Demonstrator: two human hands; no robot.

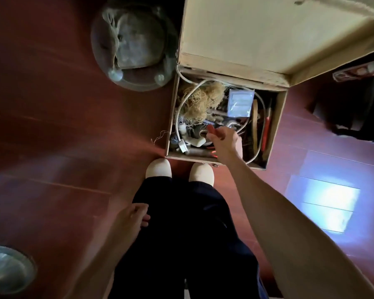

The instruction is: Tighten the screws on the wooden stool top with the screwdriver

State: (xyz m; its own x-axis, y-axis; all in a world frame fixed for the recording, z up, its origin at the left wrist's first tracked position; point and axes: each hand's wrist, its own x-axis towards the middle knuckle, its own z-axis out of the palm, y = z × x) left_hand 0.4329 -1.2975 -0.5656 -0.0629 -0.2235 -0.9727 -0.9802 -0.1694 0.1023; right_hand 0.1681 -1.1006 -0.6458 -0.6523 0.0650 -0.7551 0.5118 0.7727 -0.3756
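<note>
Floor (52, 126): dark red-brown boards, with a bright patch of light (328, 201) well to the right of the reaching fingers.
Wooden box (277, 126): stands on the floor with its lid (257, 33) thrown back beyond the fingers; its near wall is just ahead of two cream slippers (159, 168).
Right hand (225, 143): stretched down into the box, palm turned left, fingers (219, 131) bent.
Red-handled tool (212, 130): a short red piece shows at the right fingertips, inside the box among the clutter; the blur hides whether the fingers grip it or only touch it, and whether it is the screwdriver.
White cable (179, 117): loops to the left of the right fingers, ending in a plug just below and left of them.
Straw-coloured fibre (201, 100): a tangle beyond the fingers, to their left.
Clear packet (240, 102): beyond the fingers, to their right.
Left hand (136, 216): hangs beside dark trousers (181, 234), fingers loosely curled, holding nothing, well apart from the box.
Round grey vessel (134, 44): on the floor far left of the right fingers, touching the box's left side.
</note>
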